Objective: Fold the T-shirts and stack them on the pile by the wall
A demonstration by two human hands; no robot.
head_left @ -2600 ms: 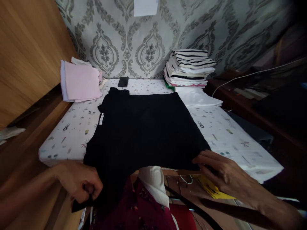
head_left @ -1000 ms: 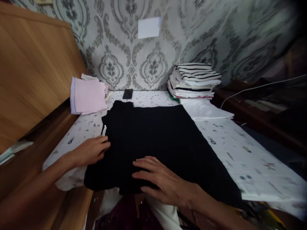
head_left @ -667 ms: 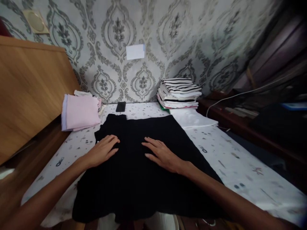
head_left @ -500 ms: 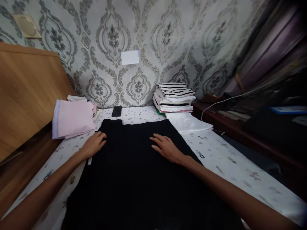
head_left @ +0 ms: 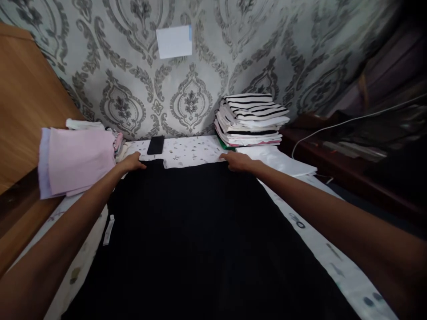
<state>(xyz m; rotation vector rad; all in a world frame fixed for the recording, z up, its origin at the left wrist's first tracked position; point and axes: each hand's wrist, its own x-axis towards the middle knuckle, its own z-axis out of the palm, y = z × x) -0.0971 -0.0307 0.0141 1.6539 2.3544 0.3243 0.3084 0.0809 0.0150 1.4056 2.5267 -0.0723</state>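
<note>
Spanning the far edge of the black garment (head_left: 193, 231), your left hand (head_left: 134, 163) rests at its far left corner and your right hand (head_left: 236, 161) at its far right one. The garment lies spread over the worktop (head_left: 191, 150), its near part running out of view below you. The fingers of your left hand are partly bent, thumb and forefinger slightly apart at the cloth; those of your right hand are curled over the edge, with the forefinger pointing inward. Their undersides are hidden, so you cannot tell from here whether either has a firm pinch on the fabric.

To handle this edge well, take it at matching points on both sides and keep the pull even, as a stronger tug on one side would probably skew the cloth. Watch the small step in the edge near your left hand, where a layer looks likely to bunch, and keep your right forearm from dragging on the fabric.

As for writing, a narrow white label (head_left: 108, 230) shows at the garment's left side, but its print is too small to read. The white paper (head_left: 174, 42) on the wall shows no legible words, and you can make out no brand anywhere.
</note>
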